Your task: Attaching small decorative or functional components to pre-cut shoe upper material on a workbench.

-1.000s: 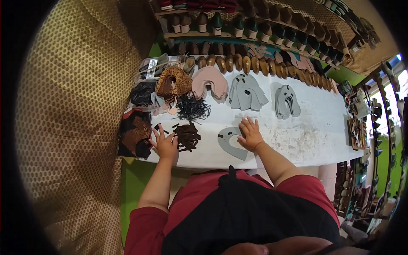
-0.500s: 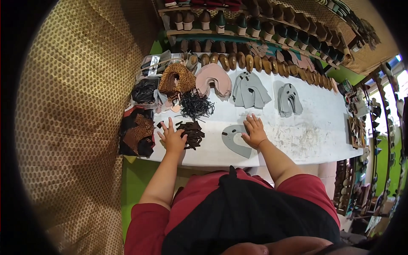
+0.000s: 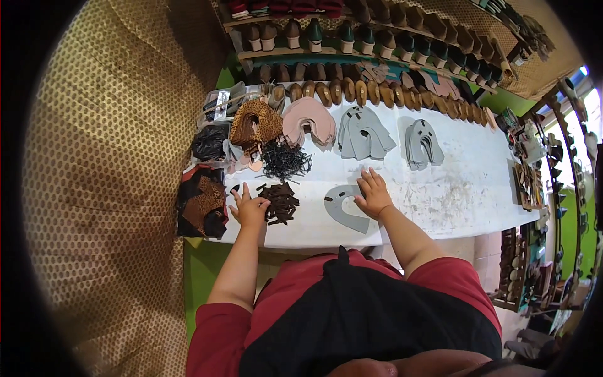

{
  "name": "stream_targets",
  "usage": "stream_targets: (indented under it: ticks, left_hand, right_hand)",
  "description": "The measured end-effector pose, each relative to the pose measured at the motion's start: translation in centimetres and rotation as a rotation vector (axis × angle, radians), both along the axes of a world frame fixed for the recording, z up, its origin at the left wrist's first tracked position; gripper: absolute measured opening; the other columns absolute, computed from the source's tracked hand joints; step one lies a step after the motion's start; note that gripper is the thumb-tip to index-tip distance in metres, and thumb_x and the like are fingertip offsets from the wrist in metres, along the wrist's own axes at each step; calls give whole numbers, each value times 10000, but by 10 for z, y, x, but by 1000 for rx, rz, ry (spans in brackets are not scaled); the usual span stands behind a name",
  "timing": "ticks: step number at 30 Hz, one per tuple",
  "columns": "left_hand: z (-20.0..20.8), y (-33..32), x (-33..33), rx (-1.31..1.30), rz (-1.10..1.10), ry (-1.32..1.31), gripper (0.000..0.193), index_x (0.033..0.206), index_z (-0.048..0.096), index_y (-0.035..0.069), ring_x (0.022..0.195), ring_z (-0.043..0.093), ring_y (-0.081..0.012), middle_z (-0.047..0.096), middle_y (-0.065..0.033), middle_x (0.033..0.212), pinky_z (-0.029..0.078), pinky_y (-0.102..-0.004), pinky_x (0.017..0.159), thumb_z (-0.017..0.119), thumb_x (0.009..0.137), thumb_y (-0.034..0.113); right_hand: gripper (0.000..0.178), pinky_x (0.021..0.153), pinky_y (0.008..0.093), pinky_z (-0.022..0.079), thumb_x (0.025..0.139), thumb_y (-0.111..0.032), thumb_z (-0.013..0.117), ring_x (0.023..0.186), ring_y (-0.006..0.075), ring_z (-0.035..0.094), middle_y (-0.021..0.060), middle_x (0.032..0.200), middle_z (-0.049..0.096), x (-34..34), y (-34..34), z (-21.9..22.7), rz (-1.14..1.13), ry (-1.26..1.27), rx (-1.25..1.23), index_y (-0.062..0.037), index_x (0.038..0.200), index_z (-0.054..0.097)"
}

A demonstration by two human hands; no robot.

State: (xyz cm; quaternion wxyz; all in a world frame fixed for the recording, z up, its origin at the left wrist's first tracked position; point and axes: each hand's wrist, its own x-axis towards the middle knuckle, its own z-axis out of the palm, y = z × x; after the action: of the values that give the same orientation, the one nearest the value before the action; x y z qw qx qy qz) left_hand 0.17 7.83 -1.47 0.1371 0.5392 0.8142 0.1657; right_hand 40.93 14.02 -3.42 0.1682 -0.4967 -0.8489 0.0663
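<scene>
Fingers of the left hand [image 3: 250, 213] lie apart at the left border of a pile of dark brown strips [image 3: 282, 204], close to the front edge of the table [image 3: 490, 163]; whether thumb and forefinger pinch a strip cannot be told. The right hand [image 3: 377, 201] is unclenched, palm down, at the open right side of a grey U-shaped piece [image 3: 335, 212], which lies near the middle of the front edge. Behind the brown pile sits a tangle of black strips [image 3: 286, 160]. Farther back, from the left edge rightward, are leopard-print pieces [image 3: 271, 119], pink pieces [image 3: 308, 108] and two stacks of grey pieces [image 3: 353, 135]. Dark and leopard-print scraps [image 3: 204, 204] occupy the front left corner. Brown shoe forms [image 3: 361, 94] line the far edge.
</scene>
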Motion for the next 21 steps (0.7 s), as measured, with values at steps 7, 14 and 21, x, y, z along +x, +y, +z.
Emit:
stream_targets:
  ticks: [7, 14, 21]
  left_hand:
    - [-10, -2, -6, 64, -32, 29, 74, 800, 797, 226, 1519, 104, -378, 297, -66, 1618, 39, -682, 1146, 788, 757, 285]
    - [-5, -3, -10, 438, -34, -112, 126, 857, 800, 155, 1476, 243, -413, 244, -233, 1605, 224, -456, 1185, 768, 762, 231]
    - [-14, -3, -28, 368, 243, -648, 180, 908, 786, 66, 1429, 379, -298, 235, -253, 1603, 323, -319, 1117, 737, 837, 224]
  right_hand:
    - [580, 1156, 530, 259, 803, -353, 697, 1426, 413, 300, 180, 1468, 447, -2, 1, 4, 8, -1, -9, -54, 1284, 569]
    - [590, 1159, 527, 255, 809, -356, 691, 1428, 411, 298, 179, 1465, 451, -1, -1, 4, 1, -7, -13, -56, 1298, 554]
    - [569, 1157, 587, 219, 818, -361, 682, 1439, 403, 286, 165, 1479, 440, -6, -3, 1, -21, 19, -7, -73, 1293, 559]
